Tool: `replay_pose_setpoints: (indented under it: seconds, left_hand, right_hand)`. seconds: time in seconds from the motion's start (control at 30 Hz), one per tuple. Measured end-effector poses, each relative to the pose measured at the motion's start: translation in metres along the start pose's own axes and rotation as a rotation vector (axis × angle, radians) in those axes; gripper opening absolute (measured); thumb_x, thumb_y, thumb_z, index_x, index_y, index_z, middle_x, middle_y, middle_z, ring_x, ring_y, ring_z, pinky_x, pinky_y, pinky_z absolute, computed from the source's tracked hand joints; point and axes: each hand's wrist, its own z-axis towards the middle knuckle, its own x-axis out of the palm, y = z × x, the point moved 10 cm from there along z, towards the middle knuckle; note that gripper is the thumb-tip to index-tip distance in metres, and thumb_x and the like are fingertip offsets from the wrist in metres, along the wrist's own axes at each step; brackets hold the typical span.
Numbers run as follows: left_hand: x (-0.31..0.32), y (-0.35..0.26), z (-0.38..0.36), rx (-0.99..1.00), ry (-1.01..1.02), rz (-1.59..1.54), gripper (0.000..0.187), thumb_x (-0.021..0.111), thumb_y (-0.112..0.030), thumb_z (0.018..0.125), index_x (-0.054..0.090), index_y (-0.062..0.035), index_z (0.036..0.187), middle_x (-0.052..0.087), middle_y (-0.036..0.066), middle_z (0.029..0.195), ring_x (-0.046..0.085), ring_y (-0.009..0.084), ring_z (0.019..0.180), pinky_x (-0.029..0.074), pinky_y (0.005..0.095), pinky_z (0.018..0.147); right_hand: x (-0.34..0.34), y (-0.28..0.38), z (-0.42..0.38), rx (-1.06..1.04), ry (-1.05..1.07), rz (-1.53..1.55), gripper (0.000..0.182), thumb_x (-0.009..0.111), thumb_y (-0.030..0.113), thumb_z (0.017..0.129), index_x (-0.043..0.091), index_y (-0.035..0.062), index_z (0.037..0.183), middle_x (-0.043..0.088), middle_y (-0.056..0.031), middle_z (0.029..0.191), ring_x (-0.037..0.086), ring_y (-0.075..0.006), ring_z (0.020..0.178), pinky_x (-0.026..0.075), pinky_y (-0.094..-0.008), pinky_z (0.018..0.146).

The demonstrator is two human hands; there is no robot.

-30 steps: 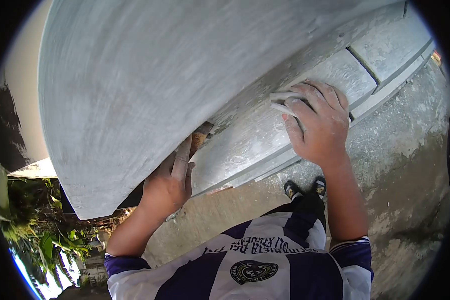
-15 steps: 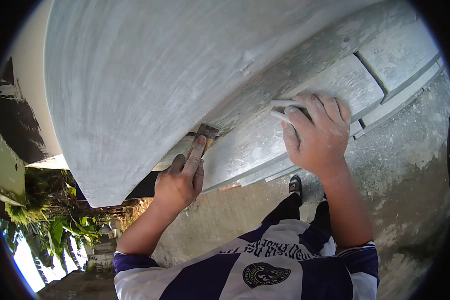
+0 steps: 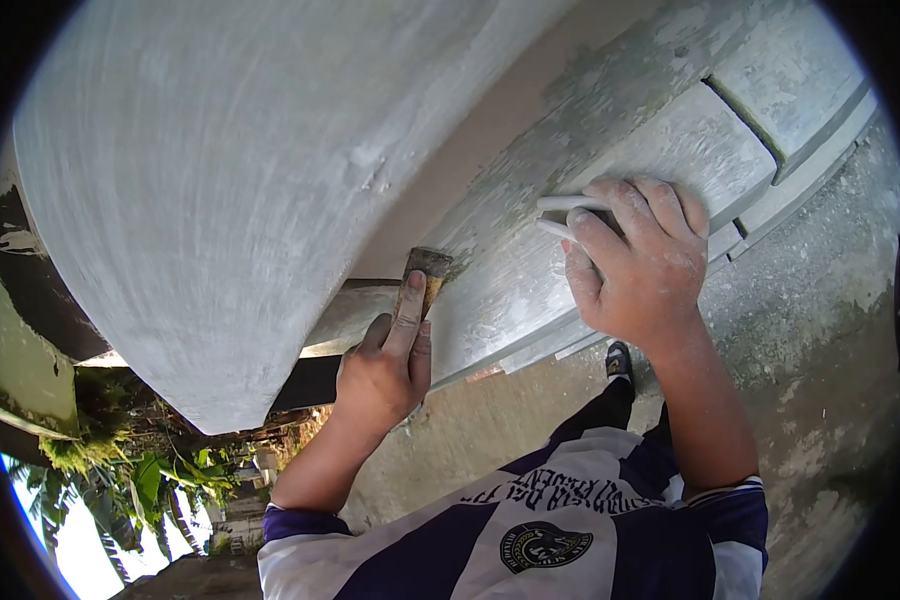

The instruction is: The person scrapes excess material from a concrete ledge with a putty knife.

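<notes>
My left hand (image 3: 385,370) is closed round a small scraper (image 3: 430,263) with a dark flat blade and a worn, yellowish handle, its index finger laid along the tool. The blade rests against the grey plastered ledge (image 3: 510,270), close to the large smooth curved surface (image 3: 220,190). Farther right, my right hand (image 3: 645,260), coated in pale dust, grips a folded white piece (image 3: 570,203) whose two thin edges stick out to the left between thumb and fingers. That hand is over the ledge; what the piece is I cannot tell.
A dark slot (image 3: 745,120) cuts across the ledge at the upper right. Below lies a stained concrete floor (image 3: 490,420), with my shoe (image 3: 619,362) on it. Green plants (image 3: 150,480) and a mossy wall edge are at the lower left.
The view has shifted, and the curved surface appears farther left. My left hand with the scraper appears slightly farther right. My right hand keeps its hold on the white piece.
</notes>
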Motion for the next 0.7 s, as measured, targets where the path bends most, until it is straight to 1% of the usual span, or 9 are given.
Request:
replay_pose_setpoints:
  seconds: [0.03,0.13,0.23,0.43,0.53,0.63,0.7]
  left_hand:
    - [-0.001,-0.001,0.000,0.014,-0.008,-0.005,0.068,0.065,-0.012,0.099,0.040,-0.0095,0.162,0.069,0.020,0.084,0.070,0.0388,0.068,0.057,0.0467,0.061]
    - [-0.005,0.009,-0.009,0.047,-0.125,-0.052,0.070,0.068,-0.018,0.098,0.041,-0.0175,0.163,0.065,0.013,0.080,0.067,0.0317,0.057,0.058,0.0443,0.053]
    - [-0.008,0.011,-0.008,0.044,-0.076,-0.002,0.070,0.068,-0.016,0.098,0.041,-0.0172,0.163,0.065,0.013,0.081,0.067,0.0317,0.059,0.058,0.0441,0.055]
    - [-0.008,0.003,0.003,0.124,-0.117,-0.032,0.070,0.067,-0.015,0.098,0.041,-0.0165,0.163,0.065,0.013,0.081,0.066,0.0320,0.059,0.057,0.0445,0.055]
    - [-0.004,0.006,-0.006,0.108,-0.095,-0.066,0.070,0.067,-0.015,0.099,0.039,-0.0161,0.163,0.066,0.015,0.082,0.067,0.0330,0.059,0.058,0.0448,0.055]
    - [0.004,0.010,-0.008,0.066,0.028,-0.032,0.070,0.062,-0.008,0.101,0.034,-0.0084,0.165,0.072,0.026,0.095,0.073,0.0425,0.079,0.059,0.0452,0.069]
    - [0.003,0.003,0.003,0.072,0.054,-0.056,0.069,0.061,-0.007,0.101,0.033,-0.0072,0.165,0.072,0.029,0.098,0.073,0.0435,0.082,0.059,0.0455,0.072]
  right_hand:
    - [0.000,0.000,-0.001,0.001,-0.008,-0.008,0.012,0.073,0.024,0.076,0.071,0.0181,0.086,0.071,-0.0055,0.110,0.062,-0.0238,0.102,0.043,-0.0435,0.093]
    - [-0.001,0.000,0.001,0.029,-0.009,0.004,0.012,0.073,0.023,0.075,0.072,0.0178,0.085,0.071,-0.0058,0.109,0.062,-0.0240,0.101,0.043,-0.0435,0.093]
    - [-0.002,0.000,0.000,0.019,-0.030,0.005,0.011,0.073,0.022,0.074,0.073,0.0175,0.085,0.072,-0.0061,0.109,0.063,-0.0241,0.101,0.043,-0.0436,0.094]
    - [-0.004,0.001,-0.002,0.006,-0.063,-0.009,0.012,0.073,0.023,0.074,0.073,0.0167,0.084,0.072,-0.0073,0.109,0.064,-0.0250,0.103,0.044,-0.0442,0.095]
    - [-0.005,0.001,-0.004,0.015,-0.090,-0.005,0.012,0.073,0.022,0.074,0.073,0.0161,0.084,0.073,-0.0079,0.107,0.064,-0.0255,0.102,0.044,-0.0446,0.096]
    - [-0.006,0.000,-0.004,0.020,-0.098,0.003,0.011,0.073,0.021,0.074,0.073,0.0155,0.083,0.073,-0.0084,0.107,0.065,-0.0257,0.103,0.045,-0.0447,0.097]
    - [-0.006,0.000,-0.005,0.021,-0.100,-0.002,0.011,0.074,0.020,0.073,0.073,0.0152,0.083,0.073,-0.0086,0.107,0.065,-0.0259,0.103,0.045,-0.0447,0.097]
